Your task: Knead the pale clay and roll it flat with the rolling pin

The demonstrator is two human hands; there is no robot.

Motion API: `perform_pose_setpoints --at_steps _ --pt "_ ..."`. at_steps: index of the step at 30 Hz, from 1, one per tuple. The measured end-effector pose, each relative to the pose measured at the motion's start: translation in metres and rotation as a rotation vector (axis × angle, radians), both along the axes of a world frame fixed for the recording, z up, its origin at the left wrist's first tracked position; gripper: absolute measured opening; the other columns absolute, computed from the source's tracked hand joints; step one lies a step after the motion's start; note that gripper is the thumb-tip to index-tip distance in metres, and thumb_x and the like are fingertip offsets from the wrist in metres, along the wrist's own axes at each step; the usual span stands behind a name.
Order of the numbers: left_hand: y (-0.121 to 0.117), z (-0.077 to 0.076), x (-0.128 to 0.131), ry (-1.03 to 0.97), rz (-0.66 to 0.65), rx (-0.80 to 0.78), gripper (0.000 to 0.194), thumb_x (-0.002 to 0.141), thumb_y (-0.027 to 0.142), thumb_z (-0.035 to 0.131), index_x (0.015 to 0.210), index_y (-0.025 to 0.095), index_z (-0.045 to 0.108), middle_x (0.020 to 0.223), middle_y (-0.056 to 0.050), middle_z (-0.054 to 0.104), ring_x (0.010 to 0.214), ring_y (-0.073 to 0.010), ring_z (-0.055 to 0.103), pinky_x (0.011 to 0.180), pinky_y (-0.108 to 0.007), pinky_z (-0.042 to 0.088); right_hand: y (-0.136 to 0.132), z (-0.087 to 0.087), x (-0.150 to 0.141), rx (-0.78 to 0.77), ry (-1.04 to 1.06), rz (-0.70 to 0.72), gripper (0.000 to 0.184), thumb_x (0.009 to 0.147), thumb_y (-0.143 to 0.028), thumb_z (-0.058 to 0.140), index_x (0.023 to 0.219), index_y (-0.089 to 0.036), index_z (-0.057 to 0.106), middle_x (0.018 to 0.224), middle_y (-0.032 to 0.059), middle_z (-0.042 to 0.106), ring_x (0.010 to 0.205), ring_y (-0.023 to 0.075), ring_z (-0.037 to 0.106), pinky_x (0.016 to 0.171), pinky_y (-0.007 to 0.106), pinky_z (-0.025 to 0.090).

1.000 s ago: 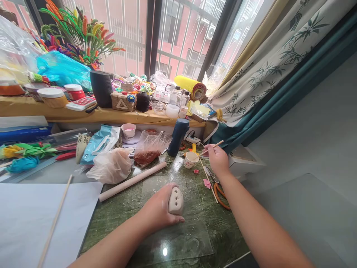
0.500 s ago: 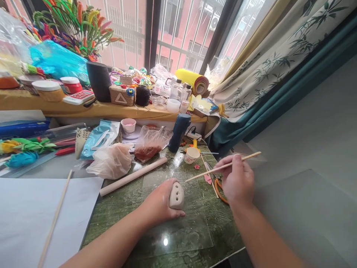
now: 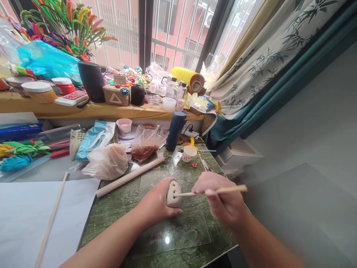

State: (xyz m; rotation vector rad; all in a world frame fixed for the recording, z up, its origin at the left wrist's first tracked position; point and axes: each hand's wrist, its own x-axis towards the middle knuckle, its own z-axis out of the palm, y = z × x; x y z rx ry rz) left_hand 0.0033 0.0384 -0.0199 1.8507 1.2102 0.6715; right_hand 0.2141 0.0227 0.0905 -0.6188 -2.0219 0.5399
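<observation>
1. Pale clay piece (image 3: 174, 200): in left hand (image 3: 156, 200), over clear sheet (image 3: 192, 229) on green worktop (image 3: 111, 219); small holes in its face. Whether its underside touches the sheet, can't tell.
2. Left hand: grip closed round the clay, fingers and thumb on opposite sides, holed face exposed.
3. Right hand (image 3: 224, 199): grip pinching thin wooden stick (image 3: 235, 189); tip at the holed face, by the lower holes. Depth of tip can't be told.
4. Beyond the clay: paper cup (image 3: 189, 153), upright; small pink-red scrap (image 3: 194, 164) just beside it; yellow tool (image 3: 192, 142) behind.
5. Dark blue bottle (image 3: 175, 132): left of cup, slightly tilted in view.
6. Pale rolling pin (image 3: 131, 176): lies diagonally, beyond left forearm; pale plastic bag (image 3: 107, 162) and clear bag of brown material (image 3: 143, 150) behind it.
7. Far left: white sheet (image 3: 25, 219), long thin rod (image 3: 52, 216) lying across it.
8. Back: cloth-covered sill (image 3: 97, 111) with jars, black cylinder (image 3: 91, 82), yellow roll (image 3: 185, 77); window behind, patterned curtain (image 3: 259, 70) right.
</observation>
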Motion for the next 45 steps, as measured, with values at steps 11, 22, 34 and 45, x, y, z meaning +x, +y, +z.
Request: perform_pose_setpoints --at_steps 11,22,34,45 --pt "0.0 -0.001 0.001 0.006 -0.014 0.018 0.081 0.06 0.04 0.091 0.131 0.025 0.054 0.128 -0.009 0.063 0.116 -0.0332 0.062 0.098 -0.043 0.05 -0.002 0.006 -0.009 0.108 -0.123 0.16 0.022 0.106 -0.026 0.04 0.109 -0.023 0.061 0.08 0.0073 0.069 0.069 0.0207 0.064 0.063 0.034 0.051" --pt "0.002 -0.009 0.0 -0.017 -0.027 0.061 0.085 0.06 0.036 0.092 0.135 0.028 0.052 0.135 -0.009 0.061 0.124 -0.0356 0.059 0.105 -0.047 0.048 0.016 -0.008 -0.023 -0.253 -0.341 0.056 0.029 0.106 -0.032 0.044 0.088 -0.021 0.064 0.087 0.0057 0.07 0.084 0.0198 0.064 0.081 0.032 0.049" --pt "0.001 0.003 0.0 0.037 -0.016 0.001 0.084 0.058 0.036 0.093 0.132 0.026 0.053 0.129 -0.008 0.064 0.116 -0.0335 0.063 0.1 -0.045 0.05 0.025 0.0 0.002 -0.469 0.293 -0.263 0.031 0.102 -0.045 0.056 0.09 -0.02 0.071 0.076 0.0038 0.071 0.056 0.0152 0.063 0.049 0.026 0.051" --pt "-0.001 0.01 0.0 0.067 0.006 -0.055 0.087 0.059 0.035 0.091 0.135 0.026 0.05 0.142 -0.01 0.059 0.128 -0.0358 0.058 0.111 -0.047 0.044 0.151 -0.052 0.043 -0.412 0.27 -0.57 0.053 0.088 -0.072 0.056 0.075 -0.022 0.063 0.073 0.0056 0.07 0.062 0.0198 0.067 0.056 0.033 0.061"
